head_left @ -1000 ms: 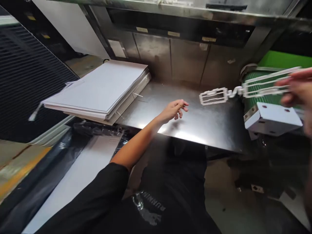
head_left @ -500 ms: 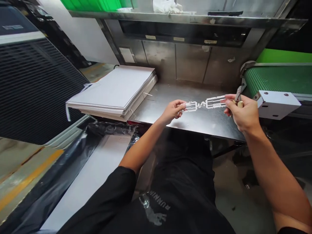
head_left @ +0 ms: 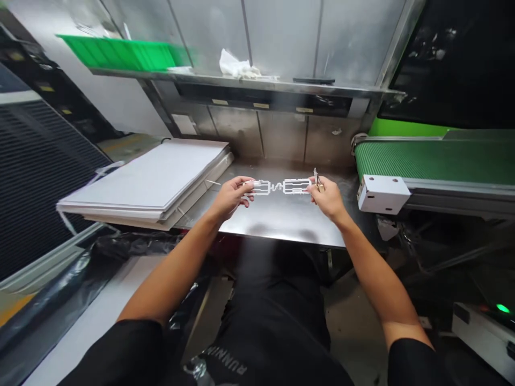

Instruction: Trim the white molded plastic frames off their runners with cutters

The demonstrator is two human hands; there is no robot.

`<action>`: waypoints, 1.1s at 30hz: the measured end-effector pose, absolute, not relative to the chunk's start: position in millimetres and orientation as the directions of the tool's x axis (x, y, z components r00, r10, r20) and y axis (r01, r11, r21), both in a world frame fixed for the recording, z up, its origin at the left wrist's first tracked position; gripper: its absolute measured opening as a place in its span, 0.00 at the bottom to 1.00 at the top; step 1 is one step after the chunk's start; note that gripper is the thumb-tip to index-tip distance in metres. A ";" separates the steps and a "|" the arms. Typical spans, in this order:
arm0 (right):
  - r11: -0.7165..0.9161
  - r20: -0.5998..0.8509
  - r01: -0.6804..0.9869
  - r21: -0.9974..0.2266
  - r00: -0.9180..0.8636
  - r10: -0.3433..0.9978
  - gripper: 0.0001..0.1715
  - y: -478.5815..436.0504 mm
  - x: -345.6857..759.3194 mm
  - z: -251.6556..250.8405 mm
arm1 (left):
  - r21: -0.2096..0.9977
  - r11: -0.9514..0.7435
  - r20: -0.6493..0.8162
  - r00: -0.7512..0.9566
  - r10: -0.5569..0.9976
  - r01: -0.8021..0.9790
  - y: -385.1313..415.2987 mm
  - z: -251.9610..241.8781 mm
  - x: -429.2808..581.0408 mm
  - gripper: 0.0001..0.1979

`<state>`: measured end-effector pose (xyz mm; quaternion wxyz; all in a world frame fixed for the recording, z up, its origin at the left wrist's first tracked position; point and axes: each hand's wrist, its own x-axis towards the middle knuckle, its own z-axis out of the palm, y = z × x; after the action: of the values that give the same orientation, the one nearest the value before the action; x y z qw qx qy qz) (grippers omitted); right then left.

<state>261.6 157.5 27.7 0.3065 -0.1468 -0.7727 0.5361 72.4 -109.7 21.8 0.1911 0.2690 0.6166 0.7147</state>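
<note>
A thin white plastic frame piece (head_left: 295, 186), two slotted rectangles joined by a wavy link, is stretched level between my hands above the metal table (head_left: 273, 217). My left hand (head_left: 233, 197) pinches its left end. Its right end sits between the thumb and fingers of my right hand (head_left: 328, 198). Also in my right hand is a small tool (head_left: 316, 177), which looks like cutting pliers, with its tip pointing up past the fingers. Much of the tool is hidden by the palm.
A stack of white sheets (head_left: 148, 174) lies on the table's left. To the right is a green conveyor belt (head_left: 406, 158) with a white bracket box (head_left: 384, 194). Above, a shelf holds a green bin (head_left: 120, 53) and crumpled white material (head_left: 237, 65). Black plastic lines a container (head_left: 80, 268) at lower left.
The view has shifted up and to the right, so the table scene sits lower and further left. Both hands still hold the white piece, now level instead of slightly slanted.
</note>
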 end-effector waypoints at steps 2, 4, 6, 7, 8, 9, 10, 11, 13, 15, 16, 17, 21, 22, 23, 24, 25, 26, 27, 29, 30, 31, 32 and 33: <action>0.349 0.311 -0.117 -0.930 -0.756 0.575 0.16 164.1 252.1 26.0 | 0.983 -0.173 0.154 -0.778 0.609 0.060 -99.6 30.8 66.7 0.31; 0.307 0.305 -0.139 -0.941 -0.741 0.599 0.17 169.6 242.5 21.4 | 0.982 -0.186 0.148 -0.773 0.617 0.040 -87.7 36.7 57.9 0.32; 0.255 0.290 -0.163 -0.953 -0.733 0.615 0.20 173.9 233.4 14.0 | 0.980 -0.197 0.125 -0.763 0.634 -0.004 -75.1 37.8 46.0 0.33; 0.226 0.279 -0.174 -0.959 -0.733 0.620 0.22 175.8 228.8 9.9 | 0.979 -0.202 0.109 -0.757 0.644 -0.031 -68.7 36.5 38.9 0.34; 0.194 0.266 -0.185 -0.963 -0.735 0.624 0.25 177.9 224.0 6.0 | 0.977 -0.207 0.092 -0.750 0.655 -0.060 -62.2 34.4 31.0 0.35; 0.161 0.253 -0.195 -0.967 -0.738 0.625 0.28 180.4 218.6 2.9 | 0.974 -0.210 0.075 -0.742 0.666 -0.090 -55.8 31.7 22.2 0.36; 0.126 0.239 -0.205 -0.971 -0.742 0.627 0.32 183.4 212.6 0.5 | 0.970 -0.212 0.058 -0.736 0.674 -0.118 -49.4 28.7 12.6 0.37; 0.091 0.223 -0.214 -0.973 -0.746 0.627 0.36 187.1 205.9 -1.1 | 0.967 -0.211 0.040 -0.730 0.682 -0.145 -43.0 25.7 2.2 0.37; 0.023 0.190 -0.227 -0.974 -0.754 0.629 0.40 196.1 191.3 -3.3 | 0.961 -0.195 -0.004 -0.718 0.696 -0.195 -31.0 19.6 -19.9 0.38; -0.033 0.158 -0.232 -0.972 -0.756 0.636 0.40 205.9 177.7 -6.5 | 0.954 -0.168 -0.055 -0.695 0.717 -0.249 -21.1 12.2 -41.0 0.39; -0.055 0.143 -0.230 -0.972 -0.754 0.641 0.39 210.3 172.5 -9.2 | 0.949 -0.152 -0.081 -0.678 0.730 -0.277 -17.4 7.5 -49.7 0.40; -0.074 0.127 -0.227 -0.971 -0.752 0.647 0.38 213.8 168.8 -12.6 | 0.942 -0.139 -0.105 -0.660 0.743 -0.306 -15.1 1.9 -56.6 0.40; -0.124 0.062 -0.190 -0.974 -0.747 0.662 0.31 216.1 166.8 -25.5 | 0.905 -0.122 -0.166 -0.601 0.782 -0.408 -18.7 -23.8 -63.8 0.40; -0.122 0.059 -0.183 -0.975 -0.749 0.660 0.28 214.1 167.8 -26.7 | 0.893 -0.121 -0.175 -0.582 0.794 -0.433 -21.7 -28.9 -62.3 0.40; -0.112 0.061 -0.177 -0.978 -0.752 0.657 0.25 211.8 168.7 -26.8 | 0.881 -0.116 -0.184 -0.558 0.809 -0.459 -24.8 -32.8 -60.7 0.40; -0.097 0.067 -0.170 -0.981 -0.754 0.653 0.23 209.3 169.3 -26.1 | 0.870 -0.107 -0.195 -0.534 0.823 -0.482 -27.6 -35.6 -59.4 0.40; -0.077 0.073 -0.161 -0.984 -0.757 0.650 0.22 207.0 169.7 -25.1 | 0.862 -0.099 -0.203 -0.518 0.831 -0.496 -29.8 -37.3 -58.7 0.40; -0.055 0.074 -0.144 -0.988 -0.757 0.650 0.21 205.1 170.0 -24.1 | 0.859 -0.096 -0.206 -0.511 0.834 -0.503 -31.3 -38.3 -58.6 0.40; -0.033 0.071 -0.122 -0.992 -0.753 0.654 0.20 203.5 170.4 -23.5 | 0.859 -0.096 -0.209 -0.515 0.832 -0.503 -32.3 -38.7 -59.0 0.40; 0.010 0.067 -0.081 -0.997 -0.744 0.665 0.20 201.7 171.8 -23.6 | 0.865 -0.100 -0.210 -0.537 0.817 -0.491 -32.8 -38.3 -60.1 0.40; 0.024 0.065 -0.065 -0.998 -0.740 0.669 0.19 201.3 172.7 -24.4 | 0.871 -0.100 -0.207 -0.543 0.814 -0.482 -32.6 -37.7 -60.3 0.40; 0.032 0.065 -0.059 -0.998 -0.738 0.672 0.19 201.1 173.8 -25.2 | 0.876 -0.097 -0.203 -0.544 0.814 -0.472 -32.4 -37.0 -60.1 0.40; 0.033 0.067 -0.060 -0.998 -0.738 0.672 0.19 201.0 174.7 -26.0 | 0.883 -0.095 -0.196 -0.545 0.815 -0.460 -32.1 -36.2 -59.5 0.40; 0.029 0.067 -0.065 -0.997 -0.741 0.669 0.19 200.8 175.6 -26.5 | 0.890 -0.097 -0.186 -0.548 0.816 -0.446 -31.8 -35.4 -58.5 0.41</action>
<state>175.6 200.8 -26.5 0.2786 -0.2284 -0.6608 0.6585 -58.5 -31.8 -35.4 0.4395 0.1817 0.5084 0.7179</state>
